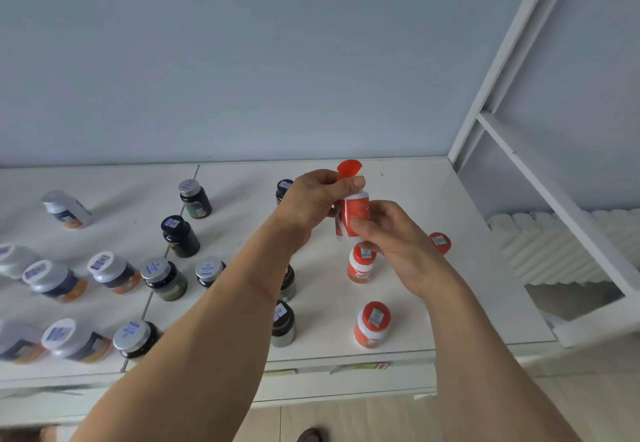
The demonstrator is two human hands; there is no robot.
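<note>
A small red and white bottle [356,208] is held up above the white table [415,303]. My right hand [394,244] grips its body from the right and below. My left hand [318,199] pinches the bottle's top, where a red flip lid [349,168] stands open and upright. Under the held bottle, two more red and white bottles [361,265] [372,324] stand on the table, and a third [440,242] peeks out behind my right hand.
Several dark jars [180,236] and white-capped jars [110,271] with barcode stickers stand across the left half of the table. A white shelf frame [512,150] rises at the right, with a white ribbed radiator [554,247] behind it. The wall runs along the table's back.
</note>
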